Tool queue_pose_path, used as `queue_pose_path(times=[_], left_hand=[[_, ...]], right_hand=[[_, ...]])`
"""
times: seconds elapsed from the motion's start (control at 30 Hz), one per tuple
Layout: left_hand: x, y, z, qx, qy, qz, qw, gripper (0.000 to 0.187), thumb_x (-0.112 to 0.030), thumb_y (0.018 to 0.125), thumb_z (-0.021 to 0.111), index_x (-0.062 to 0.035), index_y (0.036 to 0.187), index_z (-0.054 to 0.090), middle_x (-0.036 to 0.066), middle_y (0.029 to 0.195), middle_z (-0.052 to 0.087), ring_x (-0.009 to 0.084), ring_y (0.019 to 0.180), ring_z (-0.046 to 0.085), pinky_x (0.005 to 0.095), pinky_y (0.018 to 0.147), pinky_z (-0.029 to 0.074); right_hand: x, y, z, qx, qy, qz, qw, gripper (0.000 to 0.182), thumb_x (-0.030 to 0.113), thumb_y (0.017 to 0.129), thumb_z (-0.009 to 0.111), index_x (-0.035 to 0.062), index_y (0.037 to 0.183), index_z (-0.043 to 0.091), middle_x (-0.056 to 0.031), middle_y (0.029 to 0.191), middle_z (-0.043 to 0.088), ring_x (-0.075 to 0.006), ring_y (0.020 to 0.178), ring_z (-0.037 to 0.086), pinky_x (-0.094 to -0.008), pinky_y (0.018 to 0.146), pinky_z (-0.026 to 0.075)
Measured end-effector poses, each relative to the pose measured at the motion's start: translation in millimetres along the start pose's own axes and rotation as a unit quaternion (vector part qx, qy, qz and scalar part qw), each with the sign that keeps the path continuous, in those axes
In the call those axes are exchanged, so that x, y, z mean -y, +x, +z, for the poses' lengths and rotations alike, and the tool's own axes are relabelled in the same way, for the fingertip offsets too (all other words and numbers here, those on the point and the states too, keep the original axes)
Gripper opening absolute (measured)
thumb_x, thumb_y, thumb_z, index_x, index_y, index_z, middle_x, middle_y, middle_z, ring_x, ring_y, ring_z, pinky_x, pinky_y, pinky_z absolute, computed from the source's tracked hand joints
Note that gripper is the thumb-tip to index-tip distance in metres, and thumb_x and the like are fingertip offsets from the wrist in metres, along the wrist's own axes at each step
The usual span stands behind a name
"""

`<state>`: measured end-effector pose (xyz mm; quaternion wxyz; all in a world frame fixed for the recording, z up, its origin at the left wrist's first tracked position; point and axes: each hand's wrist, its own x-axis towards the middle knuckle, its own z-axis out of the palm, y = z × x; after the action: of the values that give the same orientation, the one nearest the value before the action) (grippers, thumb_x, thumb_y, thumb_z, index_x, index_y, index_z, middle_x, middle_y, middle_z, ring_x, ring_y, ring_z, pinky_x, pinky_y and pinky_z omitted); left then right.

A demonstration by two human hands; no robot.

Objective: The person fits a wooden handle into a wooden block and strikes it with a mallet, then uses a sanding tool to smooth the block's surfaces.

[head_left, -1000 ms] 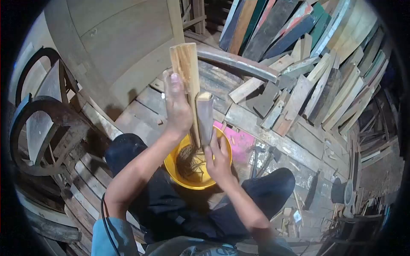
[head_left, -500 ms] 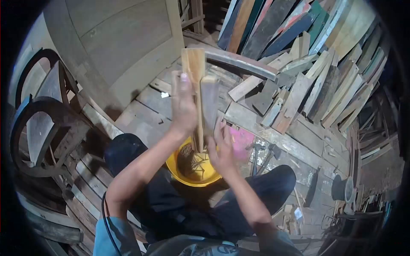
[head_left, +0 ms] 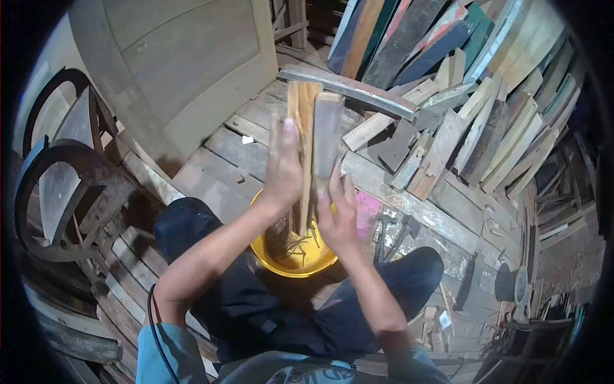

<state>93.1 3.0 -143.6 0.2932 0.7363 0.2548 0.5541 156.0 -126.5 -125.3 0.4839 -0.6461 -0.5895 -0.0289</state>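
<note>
Two narrow pieces of wood stand upright side by side over a yellow bowl (head_left: 297,275): a brown wooden piece (head_left: 306,105) on the left and a greyish wooden piece (head_left: 328,125) on the right. My left hand (head_left: 283,176) grips the brown piece from its left side, fingers pointing up and partly hidden. From the right, my right hand (head_left: 340,214) holds the lower part of the grey piece. Inside the bowl lie many thin dark nails (head_left: 281,240), and the wood's lower end reaches down among them.
A pink sheet (head_left: 368,213) and hammers (head_left: 400,233) lie right of the bowl on the plank floor. Stacked wood offcuts (head_left: 460,134) fill the right side. Curved chair frames (head_left: 70,166) stand at left, a wooden panel (head_left: 185,57) behind.
Both hands and the two wooden pieces have shifted slightly right and away from the bowl's left side. The pieces now look more edge-on, with the brown one turned.
</note>
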Motion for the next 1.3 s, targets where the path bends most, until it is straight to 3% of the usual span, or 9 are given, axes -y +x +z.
queue_pose_path(times=[0.13, 0.33, 0.5, 0.63, 0.67, 0.77, 0.9, 1.13, 1.3], left_hand=[[-22.2, 31.8, -23.9, 0.043, -0.203, -0.129, 0.970, 0.068, -0.042, 0.101, 0.025, 0.0161, 0.136, 0.024, 0.034, 0.142, 0.027, 0.0391, 0.136, 0.026, 0.0366, 0.113, 0.018], [-59.3, 34.7, -23.4, 0.011, -0.201, -0.144, 0.969, 0.067, -0.045, 0.101, 0.023, 0.0122, 0.137, 0.025, 0.024, 0.139, 0.032, 0.0287, 0.131, 0.029, 0.0338, 0.111, 0.020], [-44.3, 54.6, -38.3, 0.041, -0.307, -0.201, 0.929, 0.061, -0.046, 0.102, 0.025, 0.0037, 0.137, 0.033, 0.013, 0.132, 0.043, 0.0180, 0.122, 0.040, 0.0311, 0.106, 0.029], [-41.5, 37.5, -23.3, 0.031, -0.263, -0.216, 0.940, 0.057, -0.047, 0.101, 0.026, -0.0009, 0.129, 0.042, 0.007, 0.115, 0.052, 0.0147, 0.107, 0.049, 0.0295, 0.096, 0.038], [-40.2, 31.8, 0.8, -0.093, -0.256, -0.211, 0.939, 0.054, -0.048, 0.101, 0.026, -0.0033, 0.121, 0.048, 0.004, 0.104, 0.053, 0.0123, 0.096, 0.051, 0.0294, 0.088, 0.042], [-47.1, 52.7, -29.2, 0.052, -0.327, -0.232, 0.915, 0.057, -0.045, 0.102, 0.022, 0.0024, 0.123, 0.046, 0.011, 0.108, 0.057, 0.0146, 0.091, 0.056, 0.0300, 0.085, 0.046], [-38.7, 52.2, -33.5, 0.000, -0.289, -0.197, 0.937, 0.060, -0.055, 0.099, 0.026, -0.0037, 0.119, 0.051, 0.004, 0.102, 0.055, 0.0129, 0.094, 0.052, 0.0294, 0.088, 0.043], [-41.9, 47.7, -32.1, 0.036, -0.329, -0.182, 0.926, 0.065, -0.046, 0.101, 0.023, 0.0093, 0.136, 0.030, 0.020, 0.138, 0.034, 0.0258, 0.129, 0.032, 0.0334, 0.108, 0.024], [-41.1, 35.6, -30.3, 0.093, -0.420, -0.208, 0.879, 0.056, -0.047, 0.101, 0.024, -0.0021, 0.128, 0.044, 0.007, 0.113, 0.052, 0.0140, 0.103, 0.051, 0.0296, 0.093, 0.041]], right_hand=[[1.6, -22.0, 5.7, 0.002, -0.018, -0.029, 0.999, 0.050, 0.010, 0.089, 0.056, -0.0065, 0.134, 0.042, -0.0295, 0.096, 0.049, -0.0399, 0.084, 0.057, -0.0422, 0.070, 0.046], [3.2, 9.9, -3.9, -0.022, -0.006, -0.034, 0.999, 0.050, 0.008, 0.089, 0.056, -0.0059, 0.135, 0.041, -0.0286, 0.097, 0.050, -0.0345, 0.078, 0.054, -0.0386, 0.066, 0.046], [1.0, -48.3, 13.4, 0.022, 0.024, -0.084, 0.996, 0.050, 0.010, 0.090, 0.054, -0.0061, 0.135, 0.040, -0.0397, 0.123, 0.043, -0.0517, 0.108, 0.051, -0.0460, 0.095, 0.040], [4.7, -6.0, 3.9, 0.012, 0.055, 0.021, 0.998, 0.050, 0.011, 0.089, 0.057, -0.0050, 0.134, 0.043, -0.0261, 0.099, 0.051, -0.0386, 0.082, 0.056, -0.0403, 0.071, 0.047], [7.5, 14.6, -2.6, -0.034, 0.023, -0.030, 0.999, 0.049, 0.010, 0.089, 0.057, -0.0047, 0.133, 0.044, -0.0210, 0.090, 0.048, -0.0337, 0.073, 0.053, -0.0387, 0.063, 0.044], [-1.7, -25.1, 15.5, -0.034, 0.049, -0.055, 0.997, 0.049, 0.010, 0.089, 0.057, -0.0046, 0.134, 0.044, -0.0231, 0.092, 0.049, -0.0348, 0.076, 0.054, -0.0389, 0.065, 0.046], [7.9, -39.4, 18.6, 0.008, 0.057, -0.008, 0.998, 0.049, 0.009, 0.088, 0.057, -0.0043, 0.134, 0.044, -0.0238, 0.093, 0.049, -0.0317, 0.078, 0.056, -0.0365, 0.070, 0.046], [9.1, -47.7, 19.8, -0.019, 0.095, -0.012, 0.995, 0.046, 0.009, 0.087, 0.059, -0.0049, 0.130, 0.049, -0.0196, 0.089, 0.047, -0.0272, 0.076, 0.052, -0.0343, 0.067, 0.045], [6.0, 11.9, 2.8, -0.070, 0.069, -0.011, 0.995, 0.047, 0.011, 0.089, 0.057, -0.0028, 0.133, 0.046, -0.0250, 0.094, 0.050, -0.0312, 0.080, 0.055, -0.0355, 0.069, 0.046]])
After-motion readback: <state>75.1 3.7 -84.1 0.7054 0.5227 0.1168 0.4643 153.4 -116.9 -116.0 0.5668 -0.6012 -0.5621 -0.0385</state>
